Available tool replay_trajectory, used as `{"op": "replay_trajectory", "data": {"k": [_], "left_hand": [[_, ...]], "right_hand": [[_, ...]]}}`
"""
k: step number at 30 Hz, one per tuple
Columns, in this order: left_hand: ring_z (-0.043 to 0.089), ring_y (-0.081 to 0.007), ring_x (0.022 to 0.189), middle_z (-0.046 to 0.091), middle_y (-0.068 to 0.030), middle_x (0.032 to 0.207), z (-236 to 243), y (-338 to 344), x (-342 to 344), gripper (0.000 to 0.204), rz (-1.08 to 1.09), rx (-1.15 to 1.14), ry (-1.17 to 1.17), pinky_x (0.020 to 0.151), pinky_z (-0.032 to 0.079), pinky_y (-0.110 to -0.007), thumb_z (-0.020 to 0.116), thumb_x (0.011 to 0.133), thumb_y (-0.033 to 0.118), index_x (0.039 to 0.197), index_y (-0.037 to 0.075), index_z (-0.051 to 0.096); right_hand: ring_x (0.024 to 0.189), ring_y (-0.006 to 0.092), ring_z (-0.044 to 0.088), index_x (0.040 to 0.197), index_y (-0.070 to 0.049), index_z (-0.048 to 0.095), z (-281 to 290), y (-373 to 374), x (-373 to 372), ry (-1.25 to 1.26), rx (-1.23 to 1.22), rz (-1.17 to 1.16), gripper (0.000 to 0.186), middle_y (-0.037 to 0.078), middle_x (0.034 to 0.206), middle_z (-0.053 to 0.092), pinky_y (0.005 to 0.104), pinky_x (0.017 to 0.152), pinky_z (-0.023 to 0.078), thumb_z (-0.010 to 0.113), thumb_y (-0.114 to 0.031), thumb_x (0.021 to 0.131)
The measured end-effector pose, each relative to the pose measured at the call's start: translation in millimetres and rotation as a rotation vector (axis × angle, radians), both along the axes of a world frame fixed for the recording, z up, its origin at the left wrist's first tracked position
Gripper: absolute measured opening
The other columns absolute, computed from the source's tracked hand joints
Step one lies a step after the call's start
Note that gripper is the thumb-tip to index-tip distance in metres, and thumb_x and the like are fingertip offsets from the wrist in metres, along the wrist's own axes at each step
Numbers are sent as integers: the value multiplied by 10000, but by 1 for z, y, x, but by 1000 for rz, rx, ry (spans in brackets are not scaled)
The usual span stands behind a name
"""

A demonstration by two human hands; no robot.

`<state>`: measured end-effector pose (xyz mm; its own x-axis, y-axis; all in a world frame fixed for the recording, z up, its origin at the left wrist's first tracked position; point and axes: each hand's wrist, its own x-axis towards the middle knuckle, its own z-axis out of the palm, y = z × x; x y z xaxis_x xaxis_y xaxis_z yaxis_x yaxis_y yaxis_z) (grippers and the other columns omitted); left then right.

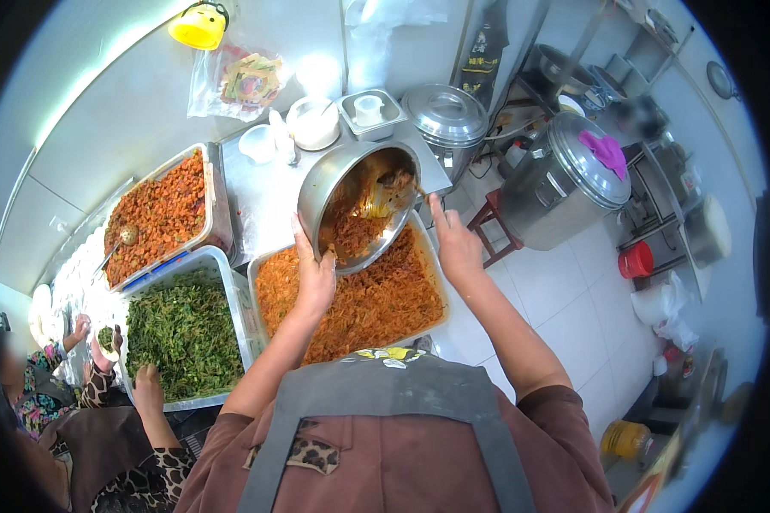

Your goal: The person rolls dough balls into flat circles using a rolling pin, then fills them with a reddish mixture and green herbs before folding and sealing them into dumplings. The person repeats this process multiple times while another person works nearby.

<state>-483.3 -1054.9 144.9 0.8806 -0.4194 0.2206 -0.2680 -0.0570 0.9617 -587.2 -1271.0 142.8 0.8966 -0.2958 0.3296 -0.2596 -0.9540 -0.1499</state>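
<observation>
Tilted on its side, a large steel mixing bowl hangs over a plastic tub of shredded orange filling. My left hand grips the bowl by its lower rim. Inside the bowl lies more reddish-orange filling, with oily smears up the wall. My right hand is closed round the handle of a utensil at the bowl's right edge. The utensil's head reaches into the bowl and its shape is unclear.
To the left stand a tub of chopped greens and a tub of diced red filling with a ladle. Co-workers' hands work beside the greens. Lidded steel pots stand at right; small containers line the table's back.
</observation>
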Motion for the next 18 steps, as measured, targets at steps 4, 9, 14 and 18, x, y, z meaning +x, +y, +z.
{"op": "replay_trajectory", "data": {"k": [4,9,14,18], "left_hand": [[196,-258,1311,129,-161,1438,-8,-2,6,824,-3,-24,-53,1059,184,-324,383,777,-170,1414,96,-67],[168,-250,1325,115,-142,1451,-1,-1,13,834,-91,-39,21,1068,155,-316,363,741,-188,1417,84,-43],[156,-228,1332,101,-132,1458,-3,-3,23,848,-150,-68,-36,1069,157,-315,338,710,-197,1422,90,-22],[158,-215,1330,104,-119,1458,0,1,27,805,-161,-110,62,1059,178,-310,336,748,-179,1421,89,-13]], "right_hand": [[610,290,577,1386,-147,248,-20,28,-26,282,131,84,758,144,1000,521,391,532,480,479,77,699],[648,266,585,1356,-176,314,14,16,12,-112,143,134,710,105,884,508,383,533,481,481,61,709],[667,220,582,1351,-218,329,-1,10,14,5,-85,327,703,62,851,499,346,507,479,497,20,711],[642,238,573,1353,-240,329,2,-10,-1,54,-81,315,717,76,856,498,348,500,471,485,42,713]]}}
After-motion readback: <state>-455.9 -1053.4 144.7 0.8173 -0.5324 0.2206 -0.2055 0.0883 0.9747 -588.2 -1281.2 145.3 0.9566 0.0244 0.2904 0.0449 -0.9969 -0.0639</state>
